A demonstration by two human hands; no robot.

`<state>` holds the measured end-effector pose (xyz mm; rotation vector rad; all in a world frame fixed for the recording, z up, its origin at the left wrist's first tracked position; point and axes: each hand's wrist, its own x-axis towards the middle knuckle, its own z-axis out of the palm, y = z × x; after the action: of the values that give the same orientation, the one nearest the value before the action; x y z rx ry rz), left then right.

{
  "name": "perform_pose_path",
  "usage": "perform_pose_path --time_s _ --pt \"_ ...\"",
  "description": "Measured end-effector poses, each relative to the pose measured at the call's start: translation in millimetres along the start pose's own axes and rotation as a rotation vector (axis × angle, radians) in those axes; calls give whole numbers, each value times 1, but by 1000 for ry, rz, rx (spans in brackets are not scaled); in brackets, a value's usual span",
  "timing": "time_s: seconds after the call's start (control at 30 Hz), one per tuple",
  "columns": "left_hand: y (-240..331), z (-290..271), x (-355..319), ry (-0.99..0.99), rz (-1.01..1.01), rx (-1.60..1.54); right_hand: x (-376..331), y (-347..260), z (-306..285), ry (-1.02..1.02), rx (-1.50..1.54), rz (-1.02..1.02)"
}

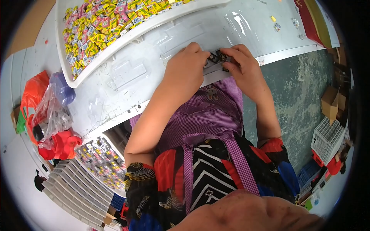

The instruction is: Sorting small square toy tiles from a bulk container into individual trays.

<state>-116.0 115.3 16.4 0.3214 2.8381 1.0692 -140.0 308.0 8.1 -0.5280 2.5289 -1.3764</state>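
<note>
Both hands meet over the table's near edge, among small black blocks with pale printed marks. My left hand [187, 67] is closed, its thumb and fingertips pinching a black block [213, 58]. Just right of it, my right hand [246, 71] has its thumb and fingers curled round another black block [222, 55]. A further dark piece [225, 69] shows at the right thumb, partly covered by the fingers. The blocks sit close together between the hands; I cannot tell whether they are joined.
A white tray [104, 54] heaped with small yellow, pink and grey pieces stands on the white table [127, 90]. Red and clear bags [36, 92] hang at the left. Stacked white trays [79, 192] stand below left. Boxes [332, 101] and a white crate [327, 138] line the right.
</note>
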Motion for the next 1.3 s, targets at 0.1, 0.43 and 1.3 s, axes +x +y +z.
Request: perform_pose_path --time_s 0.1,0.43,1.3 --pt "-1 0 2 0 29 73 0 -2 -2 5 7 0" --pt "6 -1 -3 -40 137 252 1 -3 -5 -23 -34 -9" --pt "-19 -28 -16 159 -229 -571 -8 -9 5 101 121 -87"
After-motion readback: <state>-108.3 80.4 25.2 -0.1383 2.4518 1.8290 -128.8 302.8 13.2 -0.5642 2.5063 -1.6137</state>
